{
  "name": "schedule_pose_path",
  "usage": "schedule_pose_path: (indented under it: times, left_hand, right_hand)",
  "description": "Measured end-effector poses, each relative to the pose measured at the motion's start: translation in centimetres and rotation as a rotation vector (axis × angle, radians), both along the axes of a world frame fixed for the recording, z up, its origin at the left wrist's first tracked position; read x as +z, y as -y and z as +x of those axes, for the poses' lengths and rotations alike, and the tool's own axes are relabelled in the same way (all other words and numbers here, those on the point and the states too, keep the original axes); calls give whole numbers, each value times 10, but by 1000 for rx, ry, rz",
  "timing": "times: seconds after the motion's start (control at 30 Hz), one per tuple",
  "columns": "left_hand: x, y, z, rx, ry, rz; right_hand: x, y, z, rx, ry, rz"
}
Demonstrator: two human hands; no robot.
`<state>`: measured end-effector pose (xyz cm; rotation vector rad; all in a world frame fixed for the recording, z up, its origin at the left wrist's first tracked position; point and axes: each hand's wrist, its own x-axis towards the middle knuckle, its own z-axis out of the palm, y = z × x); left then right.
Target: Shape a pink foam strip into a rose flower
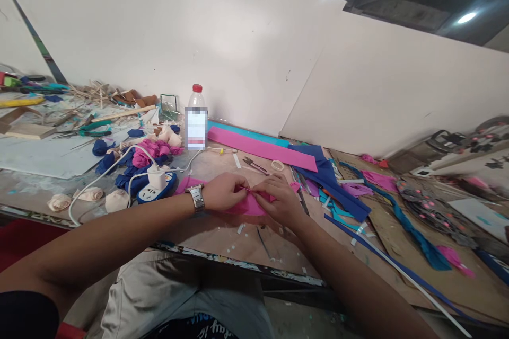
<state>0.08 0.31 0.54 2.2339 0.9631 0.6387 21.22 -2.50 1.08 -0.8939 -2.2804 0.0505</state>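
Observation:
My left hand (226, 192), with a metal watch (196, 197) at the wrist, pinches the edge of a bright pink strip of crepe paper or cloth (246, 206). Close beside it, my right hand (278, 196) grips the same strip, its fingers bent over the edge. Both sets of fingertips nearly meet at the middle of the strip, which lies low over the table. Just behind the hands are scissors (256, 166) and a roll of tape (277, 165). A long folded pink piece (262, 149) lies farther back.
A red-capped bottle (196, 96) stands against the white wall. Left of my hands are a blue power strip (169, 183) with a white charger and cable, and a heap of crumpled pink, navy and cream pieces (153, 151). Navy sheets (338, 185) and cardboard (392, 238) lie to the right.

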Motion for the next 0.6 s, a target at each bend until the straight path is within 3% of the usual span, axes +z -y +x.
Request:
schedule_pose_path:
  times: [0.6]
  left_hand:
    - [-1, -1, -1, 11, 33, -24]
  right_hand:
    - [0, -1, 0, -2, 40, 84]
